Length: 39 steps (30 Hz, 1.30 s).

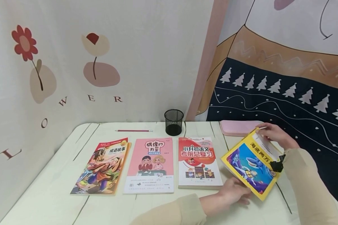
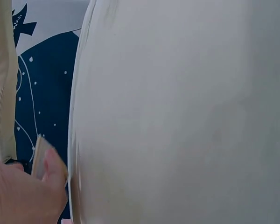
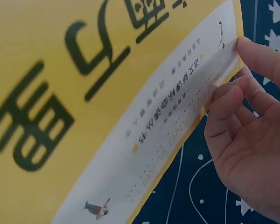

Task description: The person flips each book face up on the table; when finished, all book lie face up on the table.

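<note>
A yellow book [image 1: 250,164] with a shark and a diver on its cover is tilted at the right of the table in the head view. My right hand [image 1: 276,134] pinches its top edge. In the right wrist view, the thumb and fingers of that hand [image 3: 252,112] meet at the edge of the yellow cover [image 3: 98,116]. At the book's lower left edge, my left hand [image 1: 232,193] grips it, some fingers hidden beneath. The left wrist view shows the same hand [image 2: 28,193] with the book's edge [image 2: 39,158] against the thumb.
Left of it lie a red-and-white book [image 1: 198,165], a pink book [image 1: 150,165] and a comic-style book [image 1: 104,168] in a row. Behind them are a black mesh pen holder [image 1: 174,123], a pencil [image 1: 135,130] and a pink pencil case [image 1: 239,127]. A printed curtain [image 1: 146,62] hangs behind.
</note>
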{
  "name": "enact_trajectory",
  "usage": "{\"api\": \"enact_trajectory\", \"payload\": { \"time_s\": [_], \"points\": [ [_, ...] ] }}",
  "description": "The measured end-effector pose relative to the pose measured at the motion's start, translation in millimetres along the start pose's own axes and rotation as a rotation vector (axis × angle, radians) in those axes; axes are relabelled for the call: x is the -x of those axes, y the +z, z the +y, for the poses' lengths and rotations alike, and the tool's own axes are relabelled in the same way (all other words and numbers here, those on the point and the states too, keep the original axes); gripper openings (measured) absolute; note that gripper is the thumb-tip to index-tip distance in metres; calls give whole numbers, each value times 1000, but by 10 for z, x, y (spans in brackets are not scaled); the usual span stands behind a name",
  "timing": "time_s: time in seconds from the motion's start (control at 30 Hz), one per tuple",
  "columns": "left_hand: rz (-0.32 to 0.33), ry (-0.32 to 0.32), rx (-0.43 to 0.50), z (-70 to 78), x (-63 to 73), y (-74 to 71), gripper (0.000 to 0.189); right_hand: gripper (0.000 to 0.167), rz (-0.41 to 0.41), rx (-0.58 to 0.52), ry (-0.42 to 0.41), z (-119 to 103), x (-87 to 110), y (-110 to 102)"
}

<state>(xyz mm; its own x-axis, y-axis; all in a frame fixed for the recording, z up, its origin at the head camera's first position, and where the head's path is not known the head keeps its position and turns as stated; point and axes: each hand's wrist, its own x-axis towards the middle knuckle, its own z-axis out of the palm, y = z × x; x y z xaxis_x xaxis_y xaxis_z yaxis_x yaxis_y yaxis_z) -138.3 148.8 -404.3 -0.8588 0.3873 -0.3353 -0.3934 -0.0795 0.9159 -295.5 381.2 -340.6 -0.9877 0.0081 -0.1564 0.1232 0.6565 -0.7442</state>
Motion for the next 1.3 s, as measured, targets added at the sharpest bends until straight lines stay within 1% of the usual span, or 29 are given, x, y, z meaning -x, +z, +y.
{"api": "enact_trajectory", "payload": {
  "time_s": [0.13,0.17,0.27,0.4,0.47,0.53,0.63,0.8,0.93,1.03,1.13,1.3],
  "points": [
    [-137,-87,-41,5,5,-31,11,52,-52,22,-24,-61,-23,51],
    [-163,-113,-45,5,2,-34,11,52,-70,28,-32,-78,-29,67],
    [-216,-171,-39,-2,-11,-28,12,48,-72,27,3,-111,-70,136],
    [-262,-233,-24,-20,-28,-15,12,42,-90,16,27,-107,-136,239],
    [-272,-265,-30,-24,-34,-14,12,40,-108,21,21,-97,-161,291],
    [-277,-297,-42,-21,-37,-15,12,39,-103,20,27,-98,-178,346],
    [-277,-329,-67,-6,-35,-25,12,41,-119,35,29,-109,-184,409],
    [-272,-330,-106,10,-24,-36,10,46,-194,41,35,-104,-192,461],
    [-268,-314,-144,14,-10,-40,9,50,-244,33,31,-70,-190,503],
    [-266,-290,-173,33,15,-56,9,52,-261,19,21,-27,-181,529],
    [-260,-256,-208,71,42,-88,9,56,-248,10,-8,35,-184,517],
    [-226,-193,-239,162,58,-154,19,62,-175,-11,-64,159,-170,426]
  ]
}}
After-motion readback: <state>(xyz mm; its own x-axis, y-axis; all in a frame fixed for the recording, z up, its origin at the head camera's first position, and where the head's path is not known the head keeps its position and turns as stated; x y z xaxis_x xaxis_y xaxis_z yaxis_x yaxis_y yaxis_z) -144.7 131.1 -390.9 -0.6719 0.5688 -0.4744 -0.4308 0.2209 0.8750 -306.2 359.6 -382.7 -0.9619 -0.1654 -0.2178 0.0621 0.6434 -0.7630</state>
